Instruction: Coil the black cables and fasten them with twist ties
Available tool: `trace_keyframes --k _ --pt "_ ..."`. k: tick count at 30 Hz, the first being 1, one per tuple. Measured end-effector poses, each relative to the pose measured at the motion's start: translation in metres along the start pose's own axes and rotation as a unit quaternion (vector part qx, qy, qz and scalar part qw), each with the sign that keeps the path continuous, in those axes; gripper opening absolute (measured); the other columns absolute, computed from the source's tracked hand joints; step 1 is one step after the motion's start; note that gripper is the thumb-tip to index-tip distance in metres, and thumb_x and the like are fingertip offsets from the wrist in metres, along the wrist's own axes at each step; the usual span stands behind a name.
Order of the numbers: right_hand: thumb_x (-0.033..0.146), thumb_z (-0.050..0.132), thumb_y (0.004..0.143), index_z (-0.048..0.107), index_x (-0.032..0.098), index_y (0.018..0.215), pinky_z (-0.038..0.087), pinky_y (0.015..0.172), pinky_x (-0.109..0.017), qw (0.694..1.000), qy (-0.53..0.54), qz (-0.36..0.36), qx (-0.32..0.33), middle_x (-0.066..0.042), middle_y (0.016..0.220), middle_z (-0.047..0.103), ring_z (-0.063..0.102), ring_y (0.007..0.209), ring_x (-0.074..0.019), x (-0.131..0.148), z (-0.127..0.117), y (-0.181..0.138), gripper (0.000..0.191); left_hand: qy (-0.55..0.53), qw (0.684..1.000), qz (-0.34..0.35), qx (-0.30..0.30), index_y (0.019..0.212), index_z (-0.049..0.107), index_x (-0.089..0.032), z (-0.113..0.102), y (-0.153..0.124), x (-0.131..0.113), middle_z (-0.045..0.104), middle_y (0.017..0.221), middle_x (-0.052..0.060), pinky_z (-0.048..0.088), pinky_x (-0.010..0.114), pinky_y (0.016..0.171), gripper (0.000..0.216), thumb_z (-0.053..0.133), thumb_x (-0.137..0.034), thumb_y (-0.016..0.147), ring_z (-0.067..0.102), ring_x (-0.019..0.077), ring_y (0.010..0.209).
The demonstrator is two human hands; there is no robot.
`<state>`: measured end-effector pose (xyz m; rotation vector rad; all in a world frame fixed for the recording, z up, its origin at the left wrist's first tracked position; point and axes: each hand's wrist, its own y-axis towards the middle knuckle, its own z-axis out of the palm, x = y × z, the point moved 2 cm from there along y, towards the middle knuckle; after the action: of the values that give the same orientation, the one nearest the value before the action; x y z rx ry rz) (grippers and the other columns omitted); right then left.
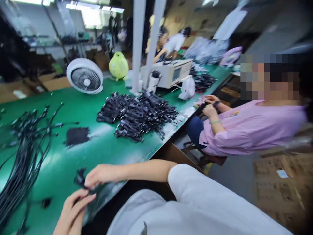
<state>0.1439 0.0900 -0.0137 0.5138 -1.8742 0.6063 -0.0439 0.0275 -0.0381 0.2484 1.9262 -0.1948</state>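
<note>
My right hand [104,176] is closed around a bundled black cable [80,177] over the front edge of the green table. Part of the bundle sticks out beyond the fingers, and the rest is hidden. Close below it, my left hand [73,209] has its fingers stretched toward the right hand, pinching what looks like a clear plastic bag [94,205]. The bag hangs by the table edge, blurred, and its mouth cannot be made out. Long loose black cables [26,156] lie to the left of both hands.
On the green table [102,150] lie a large pile of bundled black cables [144,112] and a dark patch [77,135]. A white fan [85,76] and metal posts [138,45] stand behind. A co-worker in pink [234,130] sits at right, near cardboard boxes [276,182].
</note>
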Motion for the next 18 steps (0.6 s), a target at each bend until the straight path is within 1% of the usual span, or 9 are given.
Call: trace_keyframes --k 1,2,4,7,9,11,14,16,18 --pt "0.03 0.053 0.09 0.054 0.019 0.064 0.046 0.065 -0.019 1.0 0.016 0.0 -0.018 0.008 0.062 0.058 0.057 0.066 -0.0087 0.0 0.001 -0.006 0.028 -0.058 0.997 -0.045 -0.026 0.083 0.076 -0.029 0.005 -0.008 -0.004 0.066 0.118 0.002 0.047 0.036 0.104 0.022 0.065 -0.049 0.083 0.057 0.027 0.118" --pt "0.031 0.047 0.093 0.053 0.019 0.068 0.045 0.072 -0.02 0.999 0.029 -0.006 -0.027 0.006 0.069 0.059 0.056 0.073 -0.009 0.001 0.004 -0.011 0.029 -0.139 0.984 -0.068 -0.094 0.08 0.075 -0.026 0.008 -0.012 -0.009 0.067 0.116 0.002 0.049 0.036 0.1 0.024 0.067 -0.049 0.081 0.059 0.0268 0.116" --pt "0.03 0.046 0.093 0.052 0.018 0.07 0.041 0.078 -0.024 0.995 -0.056 -0.048 -0.066 0.0 0.077 0.061 0.054 0.079 -0.0125 0.001 0.009 -0.02 0.027 -0.265 0.947 -0.126 -0.128 0.102 0.072 -0.024 0.019 -0.014 -0.015 0.068 0.113 0.004 0.054 0.035 0.089 0.035 0.071 -0.049 0.077 0.063 0.0244 0.107" --pt "0.026 0.047 0.09 0.051 0.017 0.067 0.038 0.078 -0.029 0.972 -0.189 -0.124 -0.07 -0.006 0.077 0.062 0.053 0.079 -0.016 -0.001 0.019 -0.024 0.025 -0.304 0.933 -0.191 -0.034 0.126 0.061 -0.019 0.033 -0.007 -0.013 0.071 0.1 0.008 0.052 0.028 0.067 0.059 0.073 -0.049 0.077 0.065 0.0166 0.076" --pt "0.026 0.045 0.091 0.049 0.018 0.065 0.038 0.075 -0.027 0.982 -0.141 -0.12 -0.049 -0.005 0.071 0.062 0.054 0.074 -0.015 -0.005 0.025 -0.022 0.028 -0.301 0.933 -0.194 -0.028 0.127 0.06 -0.016 0.038 -0.006 -0.01 0.069 0.078 0.004 0.046 0.023 0.057 0.058 0.069 -0.051 0.081 0.059 0.012 0.061" --pt "0.031 0.041 0.094 0.048 0.018 0.065 0.038 0.068 -0.025 0.997 -0.005 -0.074 -0.016 -0.002 0.064 0.06 0.054 0.065 -0.0126 -0.009 0.029 -0.017 0.032 -0.319 0.928 -0.188 -0.037 0.127 0.06 -0.015 0.042 -0.007 -0.011 0.064 0.069 0.001 0.042 0.022 0.052 0.058 0.066 -0.053 0.084 0.055 0.0102 0.054" --pt "0.043 0.035 0.096 0.046 0.019 0.068 0.037 0.058 -0.024 0.985 0.17 -0.02 0.03 0.0 0.058 0.057 0.051 0.053 -0.0109 -0.014 0.029 -0.013 0.038 -0.41 0.889 -0.198 -0.045 0.127 0.06 -0.018 0.046 -0.006 -0.014 0.062 0.075 0.0 0.046 0.022 0.054 0.054 0.07 -0.047 0.082 0.058 0.0098 0.058" --pt "0.046 0.036 0.097 0.051 0.018 0.076 0.04 0.061 -0.024 0.988 0.148 -0.038 -0.025 0.0 0.067 0.06 0.053 0.059 -0.0112 -0.016 0.023 -0.014 0.038 -0.48 0.849 -0.213 -0.061 0.126 0.061 -0.021 0.045 -0.001 -0.015 0.06 0.078 -0.001 0.052 0.023 0.065 0.045 0.068 -0.037 0.085 0.061 0.0096 0.066" --pt "0.047 0.045 0.095 0.056 0.018 0.089 0.042 0.068 -0.025 0.987 0.05 -0.078 -0.128 -0.002 0.081 0.061 0.054 0.069 -0.0118 -0.018 0.016 -0.019 0.032 -0.53 0.813 -0.217 -0.102 0.127 0.06 -0.023 0.041 0.006 -0.015 0.057 0.078 -0.003 0.054 0.024 0.08 0.037 0.06 -0.028 0.09 0.062 0.0082 0.073"
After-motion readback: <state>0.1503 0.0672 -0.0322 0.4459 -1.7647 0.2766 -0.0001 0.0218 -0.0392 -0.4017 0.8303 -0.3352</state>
